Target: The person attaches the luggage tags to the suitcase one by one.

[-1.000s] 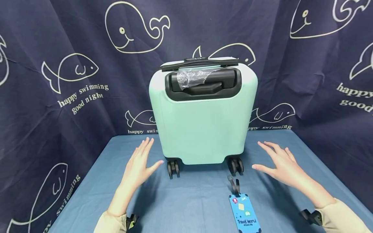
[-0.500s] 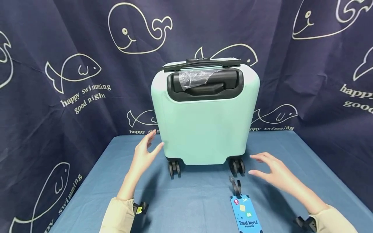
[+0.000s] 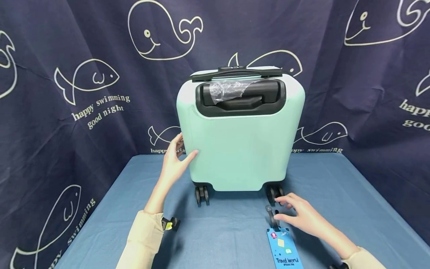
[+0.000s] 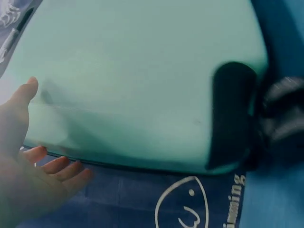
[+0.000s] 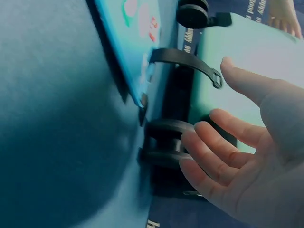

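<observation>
A mint-green suitcase (image 3: 240,149) stands upright on its black wheels (image 3: 202,194), a plastic-wrapped black pull handle (image 3: 248,93) set into its upper face. At its left edge is my left hand (image 3: 172,164), thumb toward the front face and fingers by the side; whether they touch the shell I cannot tell. A blue luggage tag (image 3: 284,249) lies in front of the suitcase, its black strap (image 3: 271,218) sticking up with a buckle at the end. My right hand (image 3: 304,216) hovers just right of that strap, fingers spread and loosely bent, holding nothing in the right wrist view.
Blue cloth (image 3: 231,231) covers the table under everything. Close behind the suitcase hangs a dark blue curtain (image 3: 141,112) with whale and fish drawings, which also closes off both sides.
My left hand has risen and moved right to the suitcase's left edge. My right hand has come down and left, close to the tag's strap. Suitcase and tag stay in place.
</observation>
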Demonstrator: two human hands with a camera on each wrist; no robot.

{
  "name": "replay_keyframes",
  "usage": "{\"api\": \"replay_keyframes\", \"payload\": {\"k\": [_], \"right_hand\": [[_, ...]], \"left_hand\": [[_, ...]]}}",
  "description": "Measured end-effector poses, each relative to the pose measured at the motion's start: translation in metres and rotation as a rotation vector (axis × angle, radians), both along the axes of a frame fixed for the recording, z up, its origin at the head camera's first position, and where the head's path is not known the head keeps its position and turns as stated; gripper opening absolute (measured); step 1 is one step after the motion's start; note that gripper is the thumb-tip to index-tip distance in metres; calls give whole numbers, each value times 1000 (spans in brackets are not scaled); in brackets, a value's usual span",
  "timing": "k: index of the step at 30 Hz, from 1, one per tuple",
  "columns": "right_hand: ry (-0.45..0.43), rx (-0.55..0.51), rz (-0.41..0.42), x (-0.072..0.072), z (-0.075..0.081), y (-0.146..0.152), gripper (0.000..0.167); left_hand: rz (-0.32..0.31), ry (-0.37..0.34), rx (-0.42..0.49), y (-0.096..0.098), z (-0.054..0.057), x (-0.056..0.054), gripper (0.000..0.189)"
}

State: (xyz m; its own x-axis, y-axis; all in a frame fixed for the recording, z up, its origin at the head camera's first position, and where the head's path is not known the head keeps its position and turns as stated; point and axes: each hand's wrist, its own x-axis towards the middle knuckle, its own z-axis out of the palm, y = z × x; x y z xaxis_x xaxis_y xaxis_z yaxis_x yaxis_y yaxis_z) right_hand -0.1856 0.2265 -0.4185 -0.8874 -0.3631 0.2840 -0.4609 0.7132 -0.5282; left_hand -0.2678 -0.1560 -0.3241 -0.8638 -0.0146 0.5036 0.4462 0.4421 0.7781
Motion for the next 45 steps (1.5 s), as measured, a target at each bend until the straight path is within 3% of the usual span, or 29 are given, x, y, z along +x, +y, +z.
{"api": "replay_keyframes", "payload": {"k": [5, 9, 14, 21, 27, 35, 45], "right_hand": [[-76, -10, 71, 3, -8, -1, 36], [-109, -3, 116, 3, -16, -1, 31], [-113, -14, 174, 3, -23, 1, 25], [-285, -45, 201, 3, -32, 0, 26], [-335, -22, 190, 3, -31, 0, 29], [-471, -59, 215, -1, -30, 4, 27], [-488, -111, 265, -2, -27, 5, 20]], "left_hand": [[-22, 59, 78, 9, 11, -7, 87], [-7, 25, 91, 13, 15, -9, 98], [7, -1, 68, 16, 12, -13, 103], [25, 36, 50, 14, 4, -12, 89], [24, 37, 46, 15, 4, -13, 92], [8, 27, 50, 19, 3, -16, 94], [6, 21, 50, 18, 3, -15, 93]]}}
